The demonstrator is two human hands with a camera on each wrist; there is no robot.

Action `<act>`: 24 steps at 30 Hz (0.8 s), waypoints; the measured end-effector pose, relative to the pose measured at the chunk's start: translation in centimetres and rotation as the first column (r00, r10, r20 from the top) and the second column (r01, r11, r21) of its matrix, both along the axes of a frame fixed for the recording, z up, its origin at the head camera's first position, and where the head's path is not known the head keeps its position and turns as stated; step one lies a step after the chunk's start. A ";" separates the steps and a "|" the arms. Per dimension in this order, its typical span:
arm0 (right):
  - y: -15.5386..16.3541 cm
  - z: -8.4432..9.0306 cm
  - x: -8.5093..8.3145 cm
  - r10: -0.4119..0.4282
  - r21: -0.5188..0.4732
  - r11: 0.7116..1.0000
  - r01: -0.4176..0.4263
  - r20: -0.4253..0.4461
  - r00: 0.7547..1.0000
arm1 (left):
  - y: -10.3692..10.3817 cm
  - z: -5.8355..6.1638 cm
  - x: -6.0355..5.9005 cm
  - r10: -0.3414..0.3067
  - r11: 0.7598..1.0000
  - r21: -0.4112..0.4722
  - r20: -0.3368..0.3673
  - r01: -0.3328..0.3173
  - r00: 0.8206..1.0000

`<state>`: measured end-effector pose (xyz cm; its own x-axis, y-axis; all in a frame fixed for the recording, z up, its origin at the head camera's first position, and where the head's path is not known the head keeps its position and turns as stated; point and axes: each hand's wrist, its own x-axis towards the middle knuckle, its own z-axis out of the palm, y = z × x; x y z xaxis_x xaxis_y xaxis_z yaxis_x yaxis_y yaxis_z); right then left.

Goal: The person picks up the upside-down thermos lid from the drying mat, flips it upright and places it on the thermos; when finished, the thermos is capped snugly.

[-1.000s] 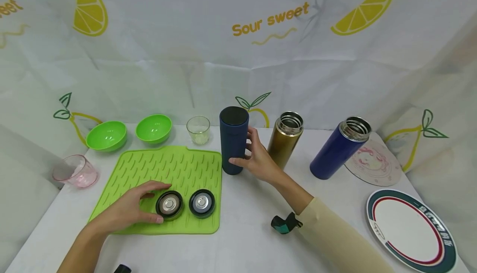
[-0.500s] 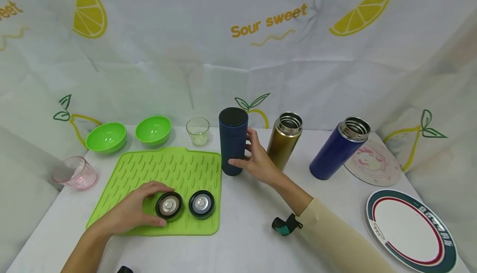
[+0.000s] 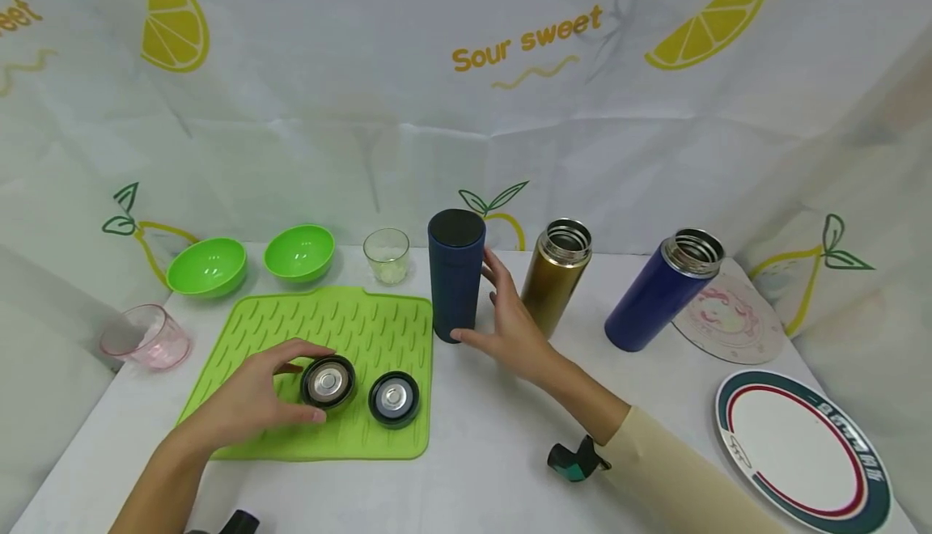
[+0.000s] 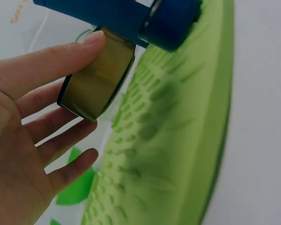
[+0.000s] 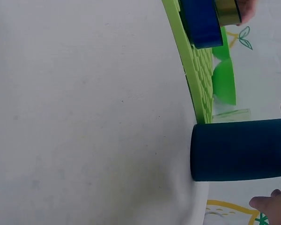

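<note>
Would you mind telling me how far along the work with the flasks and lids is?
Done: the dark flask stands capped, right hand beside it. In hand: the left hand grips the gold lid. Left: gold flask and blue flask stand open; the blue lid lies on the mat.

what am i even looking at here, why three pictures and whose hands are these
These are a person's two bare hands, filmed by three worn cameras at one moment. The wide picture comes from a head camera looking down at a white table. The other two come from cameras on each wrist, so they look sideways and close up.

The left hand has its grip on a gold-sided lid, pinched between thumb and fingers over the green mat; a dark blue lid lies beside it. The right hand is open next to the dark blue flask, fingers apart from it. Behind stand a gold flask and a blue flask, both open-topped, plus bowls, glasses and plates.
</note>
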<state>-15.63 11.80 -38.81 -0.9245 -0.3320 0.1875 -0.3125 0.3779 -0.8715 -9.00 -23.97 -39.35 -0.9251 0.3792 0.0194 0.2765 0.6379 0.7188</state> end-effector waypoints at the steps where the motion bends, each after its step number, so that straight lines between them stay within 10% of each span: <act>1: 0.1 0.1 0.3 0.002 0.007 1.000 -0.002 -0.021 1.000 | 0.1 0.3 -0.1 -0.010 1.000 0.012 -0.011 0.010 1.000; 24: 5.1 1.9 5.7 -0.019 0.104 0.993 0.051 -0.291 0.956 | 8.2 5.8 -1.5 -0.154 0.964 0.186 -0.181 0.188 0.971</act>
